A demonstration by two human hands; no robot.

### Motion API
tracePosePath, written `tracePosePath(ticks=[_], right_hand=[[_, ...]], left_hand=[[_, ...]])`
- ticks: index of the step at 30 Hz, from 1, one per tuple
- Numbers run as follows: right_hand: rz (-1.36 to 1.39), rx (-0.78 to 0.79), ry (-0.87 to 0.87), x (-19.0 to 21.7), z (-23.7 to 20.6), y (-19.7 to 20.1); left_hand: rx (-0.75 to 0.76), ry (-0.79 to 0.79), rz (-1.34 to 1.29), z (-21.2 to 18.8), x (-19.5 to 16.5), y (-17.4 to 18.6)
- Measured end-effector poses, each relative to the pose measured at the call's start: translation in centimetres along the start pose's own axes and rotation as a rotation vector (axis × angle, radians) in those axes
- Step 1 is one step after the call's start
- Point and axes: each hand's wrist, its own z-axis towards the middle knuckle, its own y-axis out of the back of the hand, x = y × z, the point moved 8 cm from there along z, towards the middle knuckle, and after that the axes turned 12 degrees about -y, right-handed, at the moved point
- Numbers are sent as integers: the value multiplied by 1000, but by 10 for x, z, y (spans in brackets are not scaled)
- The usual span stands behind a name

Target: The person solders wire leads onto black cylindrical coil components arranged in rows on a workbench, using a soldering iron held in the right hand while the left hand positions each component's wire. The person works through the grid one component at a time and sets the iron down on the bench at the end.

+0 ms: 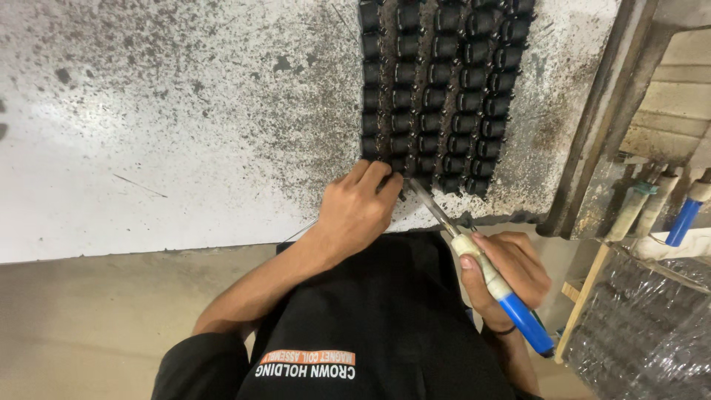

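head | small black coils (437, 89) in rows | right hand (511, 270) holds soldering iron (485, 270)

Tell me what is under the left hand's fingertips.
The left hand presses on the nearest black parts on the speckled table. Its fingers hide the part beneath them.

A workshop: scorched, stained workbench (148, 148), rows of black coil parts (437, 89), soldering iron (489, 278).

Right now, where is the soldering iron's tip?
In the head view, the soldering iron is in the right hand; its tip touches the nearest row of black coils, beside the left hand.
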Motion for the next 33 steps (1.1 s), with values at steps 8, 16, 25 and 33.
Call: tracePosePath(ticks=[8, 16, 25, 33], right_hand=[[-15, 19, 109, 22, 9, 5], [2, 49, 100, 12, 1, 22], [197, -96, -90, -41, -36, 23], [155, -109, -70, -38, -44, 10]], left_hand=[[24, 8, -19, 4, -11, -4], [-129, -8, -55, 24, -29, 37], [-36, 35, -70, -3, -16, 42], [5, -27, -100, -17, -14, 2]])
